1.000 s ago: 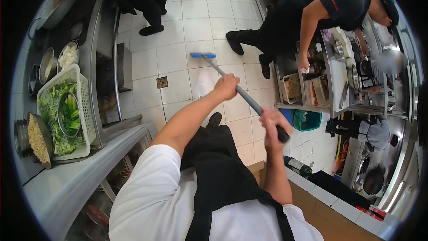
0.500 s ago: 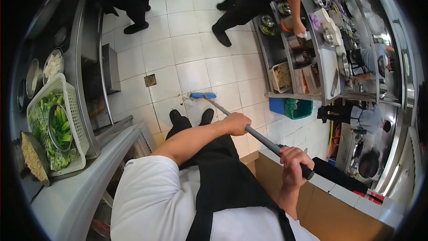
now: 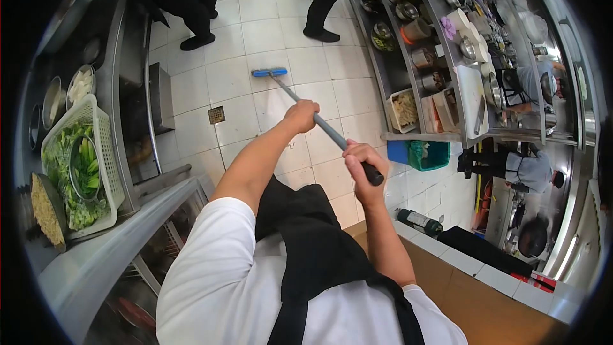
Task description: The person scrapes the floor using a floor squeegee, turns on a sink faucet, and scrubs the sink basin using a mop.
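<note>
A long grey pole runs from a blue brush head on the tiled floor back towards my body. My left hand is closed round the middle of the pole, arm stretched forward. Nearer the black end of the handle, my right hand wraps round it, farther back and to the right. The brush head rests on white tiles, beyond a small square floor drain.
On the left counter stand a white basket of greens and a bowl of grain. Two people stand ahead, one at each side. Shelves with containers line the right, above a green bin. A green cylinder lies right.
The brush head has moved forward, away from my feet. Both hands have shifted left and forward with the pole. The dark-clothed person at the right has moved farther off.
</note>
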The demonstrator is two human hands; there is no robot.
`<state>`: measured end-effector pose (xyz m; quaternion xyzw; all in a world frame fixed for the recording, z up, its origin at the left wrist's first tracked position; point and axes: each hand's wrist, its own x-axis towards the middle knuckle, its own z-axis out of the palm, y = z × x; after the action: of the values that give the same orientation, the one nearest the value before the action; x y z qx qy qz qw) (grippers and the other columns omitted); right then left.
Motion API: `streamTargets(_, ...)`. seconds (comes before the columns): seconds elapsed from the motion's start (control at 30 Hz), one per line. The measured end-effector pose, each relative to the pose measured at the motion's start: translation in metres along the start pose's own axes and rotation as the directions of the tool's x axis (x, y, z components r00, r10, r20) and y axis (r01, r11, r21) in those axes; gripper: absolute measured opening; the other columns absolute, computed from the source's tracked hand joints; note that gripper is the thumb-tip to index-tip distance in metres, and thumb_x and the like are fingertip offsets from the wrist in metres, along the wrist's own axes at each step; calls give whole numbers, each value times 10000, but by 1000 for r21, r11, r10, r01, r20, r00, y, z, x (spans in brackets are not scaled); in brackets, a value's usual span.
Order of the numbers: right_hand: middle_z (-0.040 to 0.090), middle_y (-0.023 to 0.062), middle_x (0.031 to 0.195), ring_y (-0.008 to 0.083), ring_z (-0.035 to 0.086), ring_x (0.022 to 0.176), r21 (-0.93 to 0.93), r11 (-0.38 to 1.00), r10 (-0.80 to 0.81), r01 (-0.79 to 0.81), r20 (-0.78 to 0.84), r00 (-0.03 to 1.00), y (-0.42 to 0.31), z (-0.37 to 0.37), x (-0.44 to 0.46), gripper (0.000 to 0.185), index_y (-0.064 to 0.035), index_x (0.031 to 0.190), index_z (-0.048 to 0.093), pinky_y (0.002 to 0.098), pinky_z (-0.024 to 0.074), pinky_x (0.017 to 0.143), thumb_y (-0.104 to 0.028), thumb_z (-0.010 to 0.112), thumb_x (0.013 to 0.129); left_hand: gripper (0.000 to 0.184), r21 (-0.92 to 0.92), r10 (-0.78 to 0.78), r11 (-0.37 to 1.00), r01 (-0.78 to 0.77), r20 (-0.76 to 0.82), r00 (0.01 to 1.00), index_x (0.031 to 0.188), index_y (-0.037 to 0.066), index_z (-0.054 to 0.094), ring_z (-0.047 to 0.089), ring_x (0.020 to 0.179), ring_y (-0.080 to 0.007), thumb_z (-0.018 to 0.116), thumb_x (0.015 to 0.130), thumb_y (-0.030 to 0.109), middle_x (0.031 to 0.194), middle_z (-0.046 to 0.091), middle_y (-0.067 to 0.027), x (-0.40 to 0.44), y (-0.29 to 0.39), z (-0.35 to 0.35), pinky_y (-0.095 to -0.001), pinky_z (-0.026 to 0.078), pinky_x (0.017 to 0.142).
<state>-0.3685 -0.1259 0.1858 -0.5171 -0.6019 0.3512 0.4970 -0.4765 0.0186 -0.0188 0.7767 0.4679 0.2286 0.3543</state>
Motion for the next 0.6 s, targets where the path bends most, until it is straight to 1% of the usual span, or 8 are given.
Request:
streamTargets(0.07,582,67,720,192,578,716,9,1000,-15,15,47,999,-9,-9,-7,137,-15,702,521,437,469,913,-1,602,812,61,15,-29,1000,27,134,991,798,90,680,612,893,-353,660,748,119,858,650,-148,-14,0,-1,-444,500,806)
streamTargets(0.13,576,79,702,204,569,678,6,1000,-11,10,81,997,-33,-26,-24,159,-15,668,508,421,483,879,6,592,802,76,1,83,997,-83,125,989,796,123,664,614,852,-340,651,724,100,853,655,-112,-40,15,16,-455,500,754)
streamTargets(0.2,570,82,669,213,565,646,34,998,51,-54,86,995,-60,-52,-47,188,-18,630,496,418,491,846,-40,607,781,130,-52,192,981,-185,188,963,796,158,651,606,844,-324,634,704,68,817,646,-84,-76,38,42,-445,482,751)
streamTargets(0.3,540,66,597,209,555,600,79,990,115,-120,59,992,-94,-90,-75,233,-39,604,497,408,497,774,-126,643,763,131,-253,260,947,-200,232,937,832,141,646,608,843,-327,637,718,78,817,649,-83,-116,83,78,-445,479,748)
streamTargets(0.33,540,66,597,209,555,600,87,989,114,-120,67,991,-98,-101,-80,233,-39,604,497,408,497,774,-126,643,763,108,-259,258,949,-179,315,913,860,123,646,612,837,-340,632,755,109,821,654,-102,-119,95,84,-454,483,739)
streamTargets(0.4,521,52,572,200,546,576,175,980,91,-100,57,994,-101,-120,-89,261,-50,594,496,392,486,729,-159,655,770,94,-250,155,966,-68,350,924,876,112,644,610,835,-354,615,788,124,817,653,-127,-125,122,89,-463,483,737)
streamTargets(0.53,519,45,572,195,531,546,285,958,-27,4,78,997,-98,-150,-100,291,-54,589,489,390,480,669,-178,685,766,92,-200,69,980,-7,305,950,886,98,646,606,830,-363,602,807,116,814,650,-143,-128,152,72,-466,482,739)
streamTargets(0.6,523,51,578,200,533,544,333,942,-50,23,75,996,-85,-152,-100,282,-51,602,497,404,496,680,-170,705,750,118,-152,86,987,-60,168,982,913,78,650,603,842,-369,610,812,125,830,648,-150,-125,136,70,-468,477,757)
